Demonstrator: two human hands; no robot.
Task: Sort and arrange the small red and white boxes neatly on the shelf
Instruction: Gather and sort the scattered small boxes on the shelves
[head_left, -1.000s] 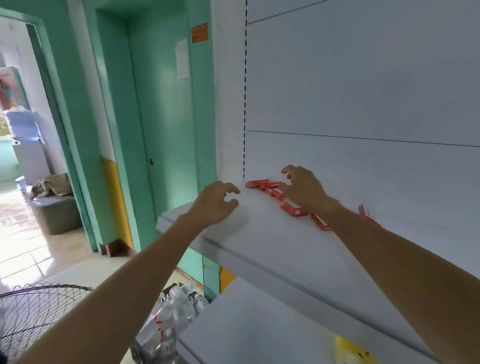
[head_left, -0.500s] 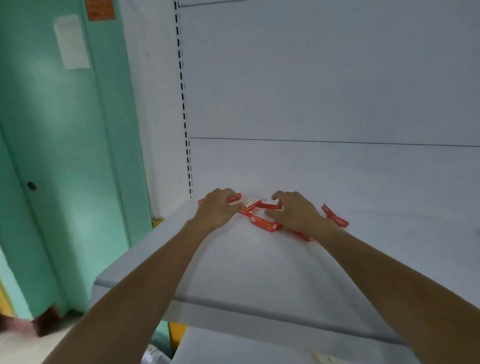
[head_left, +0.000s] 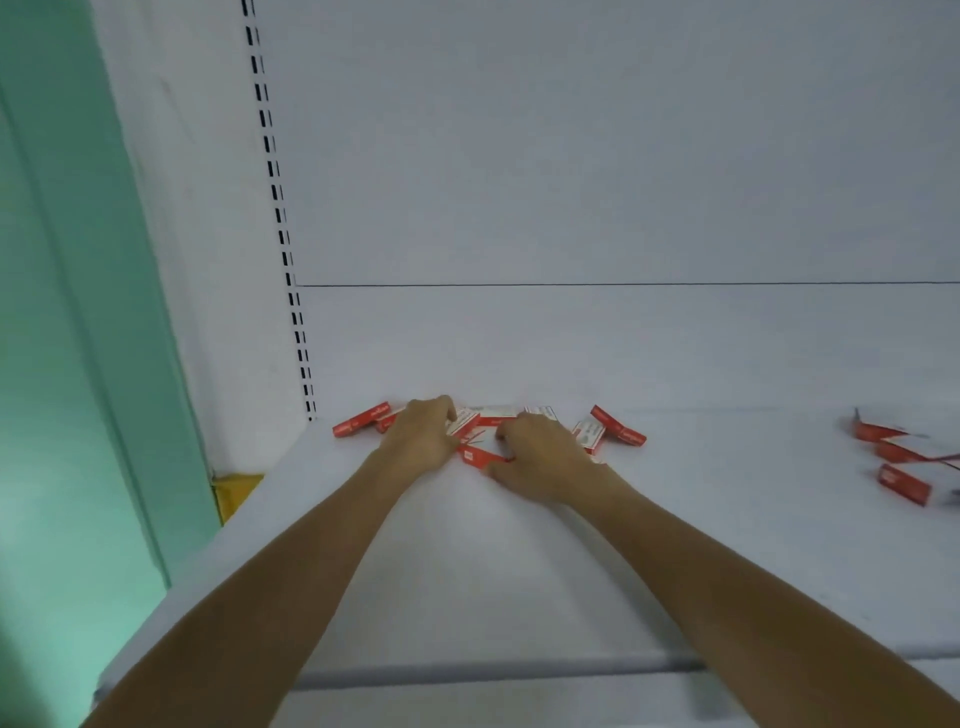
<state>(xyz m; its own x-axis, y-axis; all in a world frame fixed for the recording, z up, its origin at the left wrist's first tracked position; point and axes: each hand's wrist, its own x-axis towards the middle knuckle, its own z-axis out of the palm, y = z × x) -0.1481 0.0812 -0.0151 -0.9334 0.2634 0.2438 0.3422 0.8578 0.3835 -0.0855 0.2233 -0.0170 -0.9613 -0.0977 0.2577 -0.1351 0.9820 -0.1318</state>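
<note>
Several small red and white boxes (head_left: 617, 425) lie jumbled at the back of the white shelf (head_left: 467, 582), near its left corner. My left hand (head_left: 422, 439) reaches into the pile, its fingers curled onto a red and white box (head_left: 464, 425). My right hand (head_left: 543, 460) is just right of it and pinches a flat red box (head_left: 480, 457) between thumb and fingers. One red box (head_left: 361, 420) lies loose to the left of my left hand. A second small group of red boxes (head_left: 896, 462) lies scattered at the far right of the shelf.
The white back panel (head_left: 571, 182) rises straight behind the boxes. A slotted upright (head_left: 280, 234) marks the shelf's left end, with a green wall (head_left: 78, 312) beyond. The shelf's front edge (head_left: 493, 670) runs below my forearms.
The view has swung right and closer to the shelf. Both hands have drawn together over the pile, and my right hand now holds a red box. The right-hand group of boxes has come into view.
</note>
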